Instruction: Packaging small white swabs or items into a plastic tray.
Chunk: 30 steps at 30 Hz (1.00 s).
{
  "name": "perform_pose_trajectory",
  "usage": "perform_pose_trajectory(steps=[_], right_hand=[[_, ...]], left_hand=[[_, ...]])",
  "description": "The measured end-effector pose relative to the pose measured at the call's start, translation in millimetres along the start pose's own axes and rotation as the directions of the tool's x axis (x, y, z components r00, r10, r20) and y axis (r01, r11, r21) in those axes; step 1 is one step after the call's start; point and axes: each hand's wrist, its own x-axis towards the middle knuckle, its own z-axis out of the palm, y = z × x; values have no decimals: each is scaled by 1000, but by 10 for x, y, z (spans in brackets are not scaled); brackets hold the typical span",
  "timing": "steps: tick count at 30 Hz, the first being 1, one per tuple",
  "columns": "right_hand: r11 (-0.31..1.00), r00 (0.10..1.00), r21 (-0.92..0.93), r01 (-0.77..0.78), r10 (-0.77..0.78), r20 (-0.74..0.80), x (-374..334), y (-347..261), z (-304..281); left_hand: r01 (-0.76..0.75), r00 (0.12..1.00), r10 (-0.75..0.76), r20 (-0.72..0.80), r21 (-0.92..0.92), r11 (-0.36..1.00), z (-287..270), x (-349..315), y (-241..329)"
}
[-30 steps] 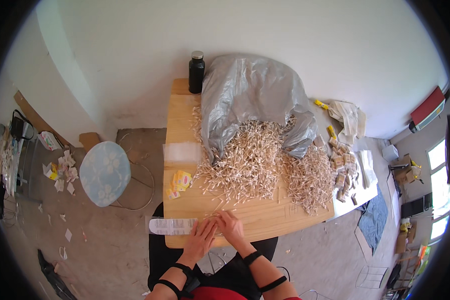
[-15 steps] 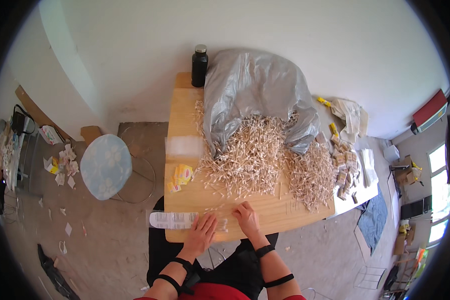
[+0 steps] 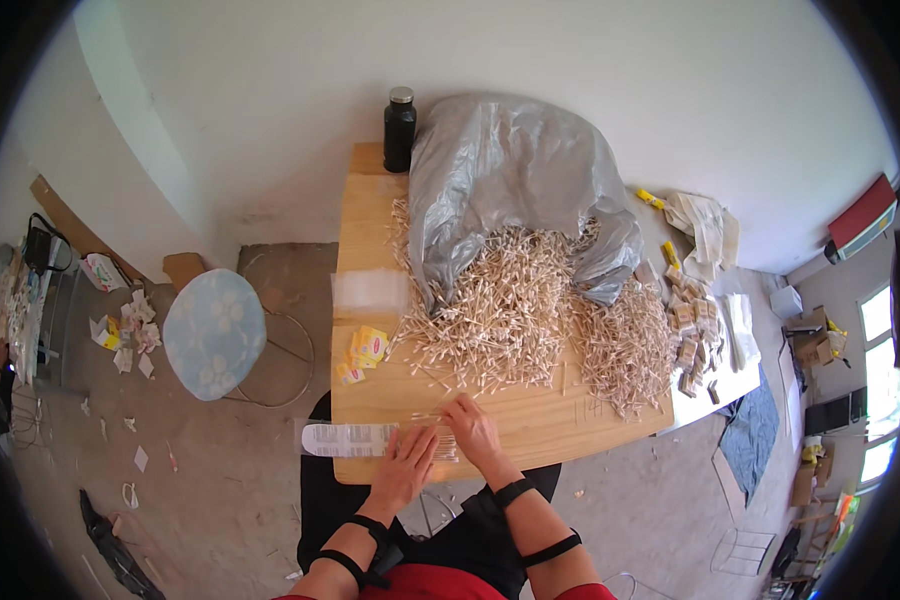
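Observation:
Near the table's front edge lies a long white printed card (image 3: pixel 345 440) with a rounded end, in clear plastic. My left hand (image 3: pixel 408 464) rests flat across its right part, fingers stretched out. Just right of that hand, a row of cotton swabs (image 3: pixel 447 447) lies side by side, partly covered by my hands. My right hand (image 3: pixel 473 432) is above the row's far end, its fingers pinched together; what they hold, if anything, is too small to make out. A few loose swabs (image 3: pixel 425 416) lie by its fingertips. Beyond is a large heap of cotton swabs (image 3: pixel 500 330).
A grey plastic bag (image 3: pixel 520 150) covers the heap's back, beside a black bottle (image 3: pixel 399 135). Yellow packets (image 3: pixel 368 345) and a stack of clear bags (image 3: pixel 370 291) lie at the table's left. Bundled swabs (image 3: pixel 698 325) sit at right. A stool (image 3: pixel 214 335) stands left.
My right hand has moved left, closer to my left hand and over the row of swabs. My left hand stays flat on the card.

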Motion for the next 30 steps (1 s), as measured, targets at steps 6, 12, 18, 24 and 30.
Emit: perform_pose_trajectory(steps=[6,12,18,24,30], right_hand=[[998,999,-41,-46,47,9,-157,16,-90],[996,997,-53,-70,72,39,-99,28,-55],[1000,999,-23,-21,21,32,-167,63,-121],[999,997,-20,-48,46,-57,-80,41,-231],[959,985,-237,158,-135,110,-4,138,-361]], left_hand=[[2,1000,-2,4,-28,1000,-28,-5,1],[8,1000,-8,-8,-11,1000,7,-1,2],[24,1000,-24,11,-9,1000,-39,10,23],[14,1000,-14,3,13,1000,-55,12,22],[12,1000,-12,-13,-28,1000,-18,11,17]])
